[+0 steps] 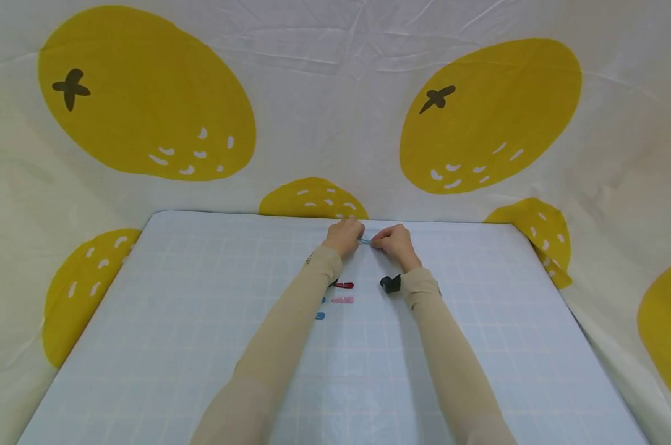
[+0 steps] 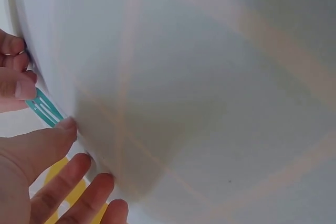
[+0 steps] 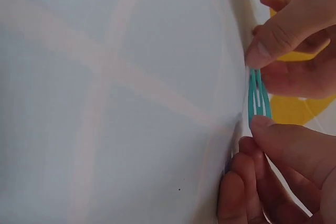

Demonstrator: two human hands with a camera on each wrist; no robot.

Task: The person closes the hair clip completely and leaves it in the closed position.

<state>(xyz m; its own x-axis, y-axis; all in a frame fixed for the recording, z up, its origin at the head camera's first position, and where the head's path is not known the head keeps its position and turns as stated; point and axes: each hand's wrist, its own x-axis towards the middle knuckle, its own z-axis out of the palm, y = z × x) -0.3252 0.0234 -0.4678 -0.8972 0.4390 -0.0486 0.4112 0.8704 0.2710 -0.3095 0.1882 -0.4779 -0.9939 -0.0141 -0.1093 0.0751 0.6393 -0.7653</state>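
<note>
A teal snap hair clip (image 1: 365, 241) (image 2: 46, 109) (image 3: 258, 95) is stretched between my two hands near the far edge of the table. My left hand (image 1: 344, 237) pinches one end of it with the thumb and a finger, while its other fingers extend loosely. At the opposite end, my right hand (image 1: 396, 243) (image 3: 289, 163) grips the clip between thumb and curled fingers. Slots in the clip's middle show in both wrist views. Its two ends are covered by my fingertips.
Behind my left forearm lie a red hair clip (image 1: 344, 285), a pink hair clip (image 1: 343, 300) and two blue clips (image 1: 320, 316), partly hidden by the sleeve. A white curtain with yellow fruit prints (image 1: 146, 93) rises at the far table edge.
</note>
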